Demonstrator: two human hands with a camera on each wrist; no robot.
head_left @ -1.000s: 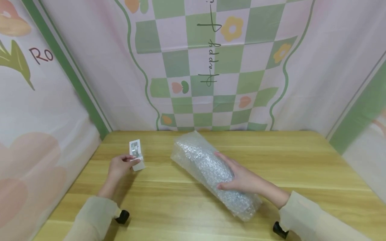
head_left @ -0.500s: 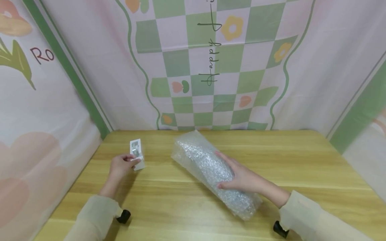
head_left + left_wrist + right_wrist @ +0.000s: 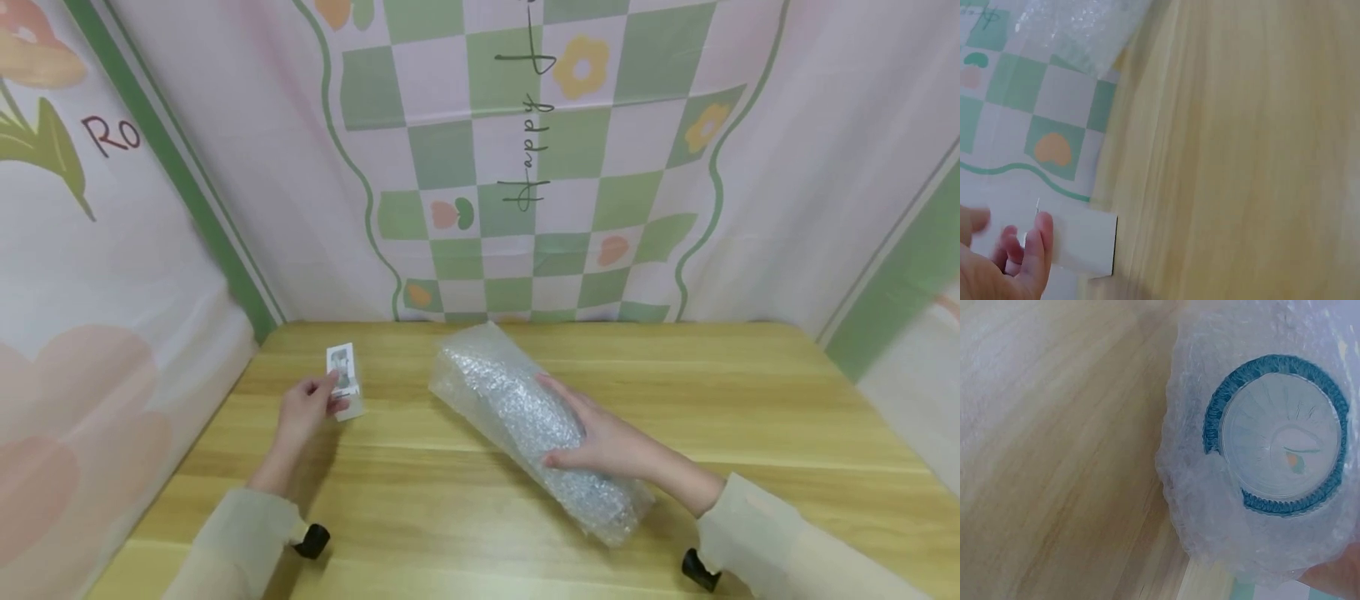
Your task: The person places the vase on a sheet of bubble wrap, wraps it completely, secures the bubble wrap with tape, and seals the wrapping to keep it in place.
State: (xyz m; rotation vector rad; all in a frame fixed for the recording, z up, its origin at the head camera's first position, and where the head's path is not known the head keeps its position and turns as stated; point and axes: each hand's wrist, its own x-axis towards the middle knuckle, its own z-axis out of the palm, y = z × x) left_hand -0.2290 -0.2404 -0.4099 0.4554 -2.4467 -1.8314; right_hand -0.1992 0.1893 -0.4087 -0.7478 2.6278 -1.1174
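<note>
In the head view, my left hand (image 3: 303,408) holds a small white card (image 3: 341,354) by its lower left side, at the table's left. Its printed face carries a grey picture too small to read. The left wrist view shows the plain white back of the card (image 3: 1088,240) beside my raised fingers (image 3: 1038,247), with the thumb blurred and apart. My right hand (image 3: 600,442) grips a long bubble-wrapped bundle (image 3: 495,396) from above, thumb and fingers spread across it. At the bundle's near end, the right wrist view shows a clear round ribbed disc (image 3: 1279,437) ringed by a teal ruffled band (image 3: 1219,406).
Both things are on or over a wooden table (image 3: 420,517). Behind it hangs a printed cloth (image 3: 506,158) with green and white checks, and another patterned cloth (image 3: 112,375) closes the left side. Black wrist devices (image 3: 311,542) show under both sleeves.
The left fingers have shifted on the card, one digit now reaching higher over its printed face. The right hand and the bundle stay in place; the head view has shifted slightly.
</note>
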